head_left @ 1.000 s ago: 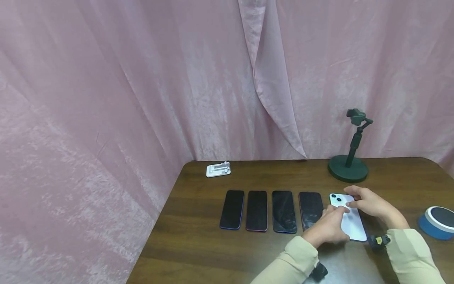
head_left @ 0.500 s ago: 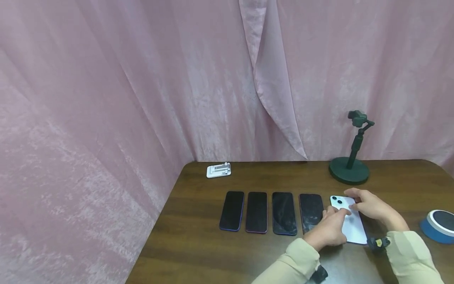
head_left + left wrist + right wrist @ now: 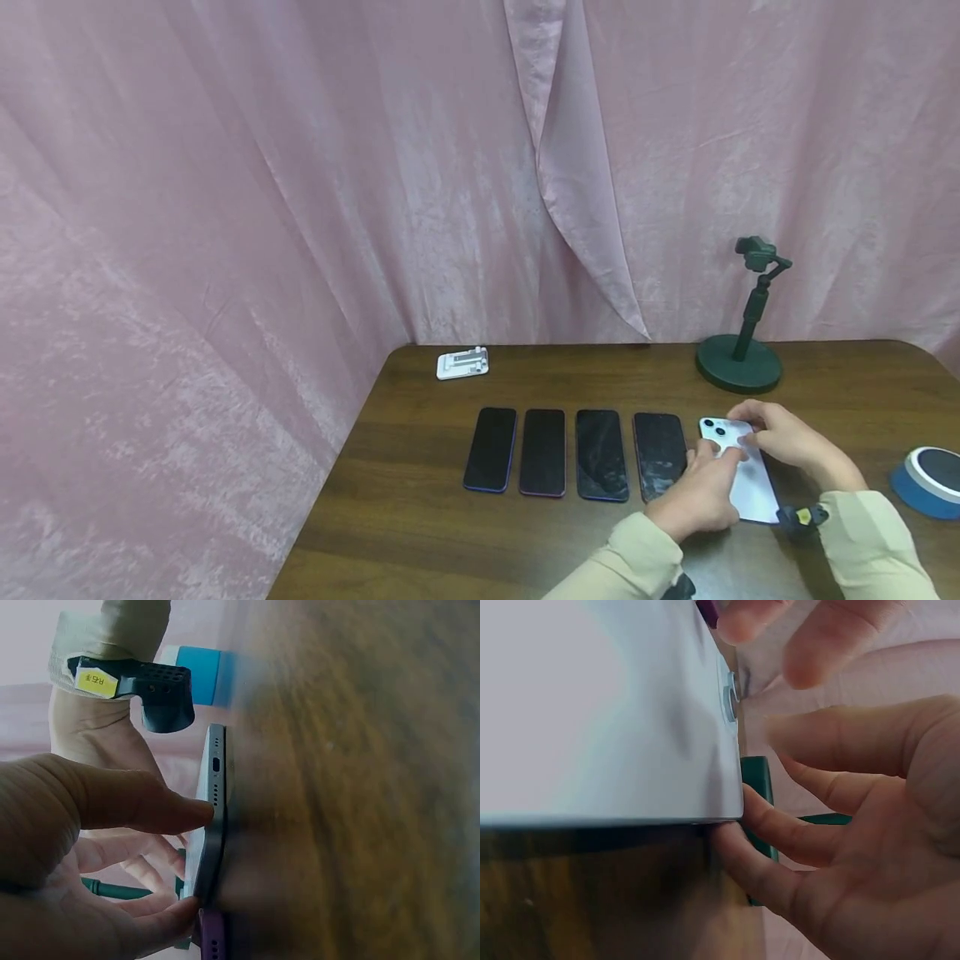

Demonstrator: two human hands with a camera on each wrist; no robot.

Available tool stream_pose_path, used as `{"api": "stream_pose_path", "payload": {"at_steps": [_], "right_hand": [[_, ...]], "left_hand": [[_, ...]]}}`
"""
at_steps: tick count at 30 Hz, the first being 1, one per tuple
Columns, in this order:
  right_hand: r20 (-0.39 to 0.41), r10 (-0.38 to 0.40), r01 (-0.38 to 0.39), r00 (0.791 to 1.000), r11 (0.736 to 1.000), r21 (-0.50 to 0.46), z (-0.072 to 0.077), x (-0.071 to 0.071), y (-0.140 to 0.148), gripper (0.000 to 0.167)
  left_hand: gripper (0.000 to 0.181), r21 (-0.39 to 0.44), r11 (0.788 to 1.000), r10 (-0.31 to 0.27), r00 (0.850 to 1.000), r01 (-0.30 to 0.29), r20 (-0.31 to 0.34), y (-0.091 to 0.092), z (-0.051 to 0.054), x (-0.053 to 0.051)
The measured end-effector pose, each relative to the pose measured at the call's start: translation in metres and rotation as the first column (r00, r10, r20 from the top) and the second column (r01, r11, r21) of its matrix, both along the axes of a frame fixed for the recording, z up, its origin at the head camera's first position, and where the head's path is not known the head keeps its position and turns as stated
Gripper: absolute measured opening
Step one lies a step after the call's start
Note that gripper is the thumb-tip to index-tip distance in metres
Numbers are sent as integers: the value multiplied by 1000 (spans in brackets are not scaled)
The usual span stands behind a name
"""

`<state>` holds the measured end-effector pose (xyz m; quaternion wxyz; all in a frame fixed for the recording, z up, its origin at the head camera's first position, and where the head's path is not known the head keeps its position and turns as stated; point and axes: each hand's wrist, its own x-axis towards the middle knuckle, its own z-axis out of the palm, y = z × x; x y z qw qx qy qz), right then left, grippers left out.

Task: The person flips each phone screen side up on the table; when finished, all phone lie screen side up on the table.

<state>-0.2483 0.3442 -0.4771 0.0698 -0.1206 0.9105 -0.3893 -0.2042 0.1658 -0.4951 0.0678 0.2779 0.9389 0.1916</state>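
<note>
A white smartphone (image 3: 752, 487) lies back up on the wooden table, at the right end of a row of phones. My left hand (image 3: 697, 493) is at its left side; in the left wrist view the thumb (image 3: 150, 806) touches the bottom edge and another finger meets the side. Around the top right corner is my right hand (image 3: 798, 443). Its fingertips (image 3: 731, 844) touch the phone's edge in the right wrist view, while the thumb stays off the back. Dark-screened phones (image 3: 660, 450), (image 3: 602, 454), (image 3: 542, 450) and another phone (image 3: 490, 448) lie to the left.
A green phone stand (image 3: 738, 364) stands behind the white smartphone. At the far right is a round blue and white object (image 3: 930, 483). A small white folding holder (image 3: 462, 363) lies near the table's back left corner. Pink curtain (image 3: 375, 167) hangs behind the table (image 3: 405, 533).
My left hand has shifted very slightly along the white smartphone's left side. The right hand keeps its place at the top right corner. The whole scene sits slightly lower in view.
</note>
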Motion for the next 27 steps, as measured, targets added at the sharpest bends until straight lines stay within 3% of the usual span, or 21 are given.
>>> {"api": "stream_pose_path", "payload": {"at_steps": [3,8,13,21,27], "right_hand": [[37,-3,5,999,999,-42,3,1,4,35],[94,-5,14,996,996,-93,6,1,10,49],[82,41,-33,996,995,-97,11,7,13,59],[34,94,-89,995,989,-118,21,13,16,61],[6,131,-129,991,978,-162,29,17,12,62]], "left_hand": [[78,-14,1000,1,1000,-1,-28,1,2,0],[78,-14,1000,9,1000,-9,-16,2,3,-3],[76,-17,1000,12,1000,-12,-17,2,1,-4],[72,-5,1000,4,1000,-4,10,4,0,-6],[90,60,998,-7,1000,7,-8,1,-3,-8]]}}
